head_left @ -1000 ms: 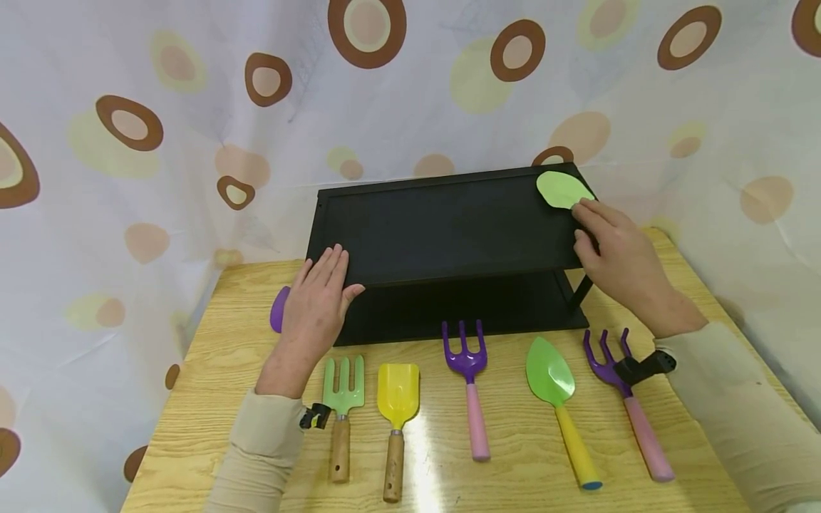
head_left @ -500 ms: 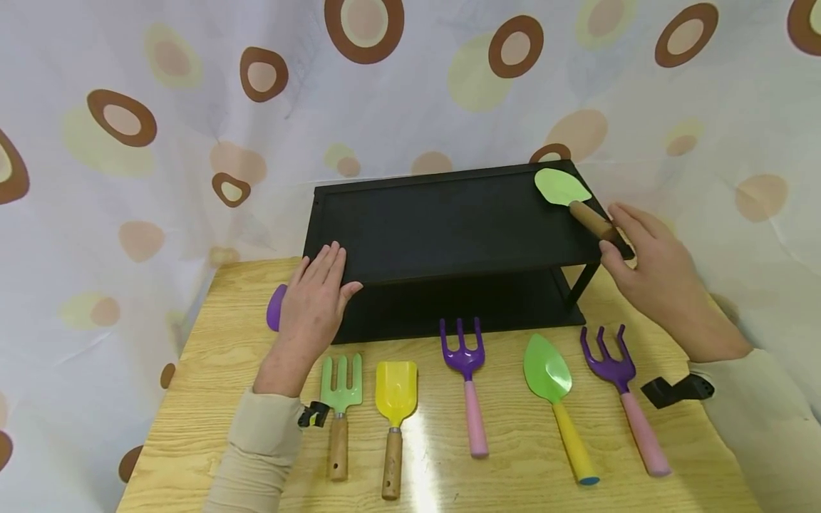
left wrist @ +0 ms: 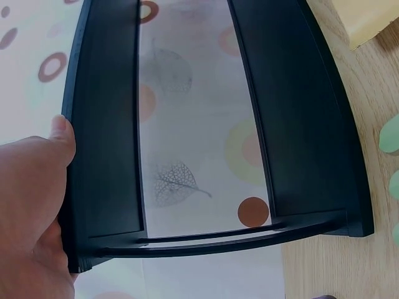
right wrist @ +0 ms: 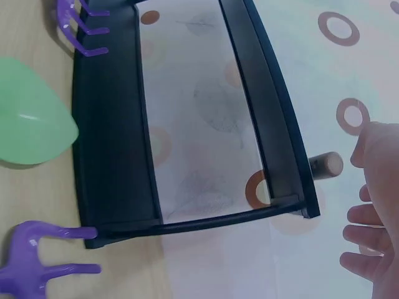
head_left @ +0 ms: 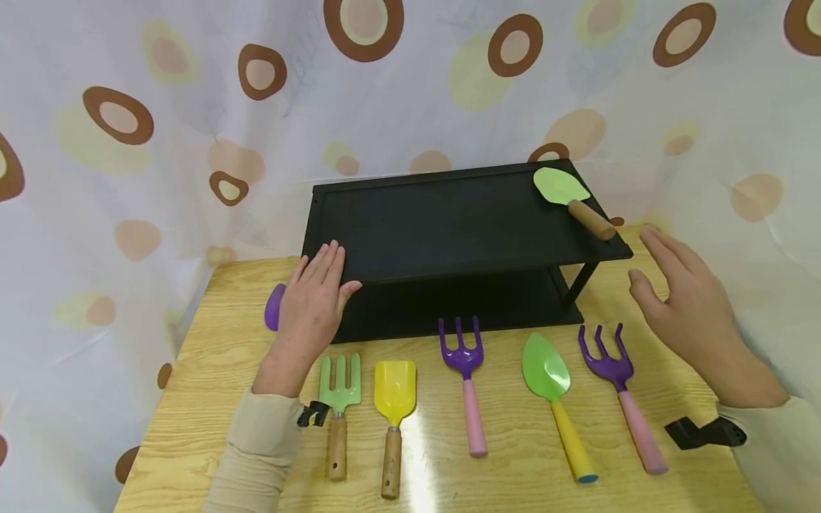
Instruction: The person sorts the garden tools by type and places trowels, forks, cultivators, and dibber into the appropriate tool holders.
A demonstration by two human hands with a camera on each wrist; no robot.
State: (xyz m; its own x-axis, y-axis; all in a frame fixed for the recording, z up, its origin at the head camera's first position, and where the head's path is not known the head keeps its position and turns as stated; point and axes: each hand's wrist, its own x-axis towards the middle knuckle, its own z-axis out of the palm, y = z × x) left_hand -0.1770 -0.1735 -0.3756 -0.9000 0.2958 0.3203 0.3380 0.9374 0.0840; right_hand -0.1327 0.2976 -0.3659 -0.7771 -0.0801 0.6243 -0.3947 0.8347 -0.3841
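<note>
Light-green trowel (head_left: pixel 574 206) – wooden handle angled toward the front right corner – lies on the black rack (head_left: pixel 423 228) in the head view. Right hand (head_left: pixel 689 303), released, hovers beside that end; left hand (head_left: pixel 314 303) rests flat-fingered on the other. Left wrist: thumb against the top board's edge. Right wrist: handle end near the loose, unladen fingers (right wrist: pixel 365 235).

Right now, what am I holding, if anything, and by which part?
Nothing: your left hand rests with straight fingers atop the left end of the black shelf; your right hand is empty.
</note>
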